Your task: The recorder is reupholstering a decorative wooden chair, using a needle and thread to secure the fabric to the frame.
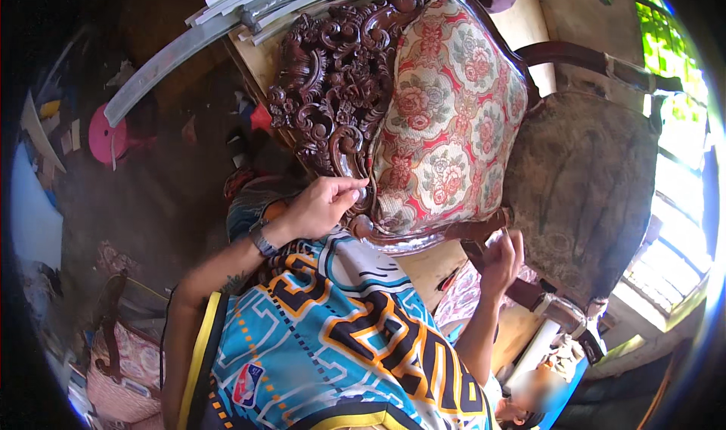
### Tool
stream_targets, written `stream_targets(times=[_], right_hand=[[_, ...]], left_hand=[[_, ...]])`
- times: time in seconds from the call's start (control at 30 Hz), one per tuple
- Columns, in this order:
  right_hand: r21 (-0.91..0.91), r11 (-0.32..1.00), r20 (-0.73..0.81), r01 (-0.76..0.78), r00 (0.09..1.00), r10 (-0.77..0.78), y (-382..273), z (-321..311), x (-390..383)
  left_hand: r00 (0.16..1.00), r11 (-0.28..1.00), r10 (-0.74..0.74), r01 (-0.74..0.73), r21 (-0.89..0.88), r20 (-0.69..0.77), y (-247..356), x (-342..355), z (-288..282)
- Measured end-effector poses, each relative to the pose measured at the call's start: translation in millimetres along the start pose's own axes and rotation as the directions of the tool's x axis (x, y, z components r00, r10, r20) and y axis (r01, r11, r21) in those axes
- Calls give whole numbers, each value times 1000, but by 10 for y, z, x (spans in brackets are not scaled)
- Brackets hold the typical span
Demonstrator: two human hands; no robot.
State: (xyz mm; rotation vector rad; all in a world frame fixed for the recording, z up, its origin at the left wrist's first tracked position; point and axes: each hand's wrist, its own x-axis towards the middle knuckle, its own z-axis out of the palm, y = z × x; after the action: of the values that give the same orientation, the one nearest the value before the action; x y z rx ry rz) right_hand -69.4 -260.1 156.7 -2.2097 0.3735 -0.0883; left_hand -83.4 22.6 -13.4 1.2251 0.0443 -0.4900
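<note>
My left hand is pinched at the seam between the dark carved wooden crest and the red-and-cream floral padded panel of a chair. Whatever is between its fingertips is too small to make out. My right hand is closed just below the curved lower rail of that frame, with something small and pale at its fingers that I cannot identify. To the right of the floral panel is the chair's stained brown, worn seat.
Long pale strips lie at the upper left above a pink round object. A pink patterned chair stands at lower left. Another person is at lower right, face blurred. A bright barred window is on the right.
</note>
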Motion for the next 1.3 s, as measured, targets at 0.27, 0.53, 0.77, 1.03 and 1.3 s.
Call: stream_targets(times=[0.27, 0.53, 0.77, 1.03, 1.3], right_hand=[[-545, 615, 417, 569, 821, -390, -195, 1820, 993], [-444, 712, 772, 544, 636, -5, -524, 1834, 907], [-408, 733, 847, 544, 525, 81, -650, 1869, 1138], [-506, 744, 744, 436, 657, 121, -575, 1958, 1100], [-556, 686, 699, 469, 711, 81, -478, 2005, 1039]], left_hand=[[992, 998, -60, 56, -37, -112, -12, -93, 81], [993, 875, -119, 107, -472, 3, -21, -50, 105], [955, 787, -141, 267, -556, 259, 29, 4, 19], [956, 849, -33, 181, -496, 292, 144, 105, 118], [987, 971, 74, -40, -237, 139, 122, 111, 237]])
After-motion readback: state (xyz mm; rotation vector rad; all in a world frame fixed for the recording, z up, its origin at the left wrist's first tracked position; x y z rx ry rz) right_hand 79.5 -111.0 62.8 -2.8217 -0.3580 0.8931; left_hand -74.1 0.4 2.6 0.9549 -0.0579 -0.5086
